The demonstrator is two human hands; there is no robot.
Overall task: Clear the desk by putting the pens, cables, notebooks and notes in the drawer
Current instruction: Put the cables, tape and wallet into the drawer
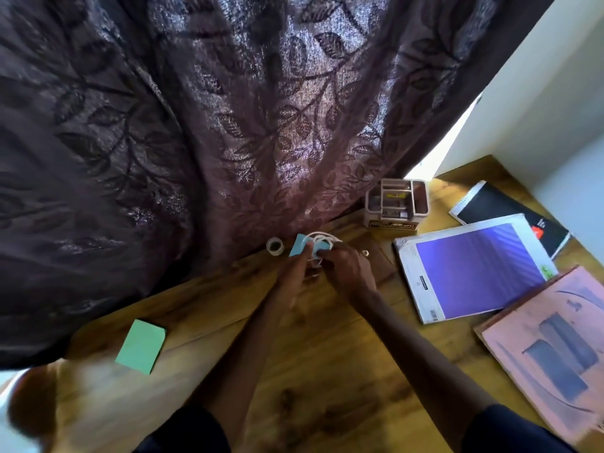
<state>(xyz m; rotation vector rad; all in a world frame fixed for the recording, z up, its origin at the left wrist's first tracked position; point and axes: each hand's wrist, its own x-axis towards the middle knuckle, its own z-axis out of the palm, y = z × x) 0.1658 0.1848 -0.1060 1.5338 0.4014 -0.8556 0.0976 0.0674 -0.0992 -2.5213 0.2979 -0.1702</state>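
Printing on the purple notebook (470, 269) and organizer (397, 204) is illegible.

A dark purple-brown curtain (228, 125) carries a woven leaf pattern. The table (327, 354) is golden-brown wood grain. On it are a mint-green note pad (141, 346), a light blue note (298, 246), a white cable (322, 237), a purple notebook (470, 269) edged in white, a pink notebook (549, 338) with grey-blue shapes and a black notebook (510, 217).
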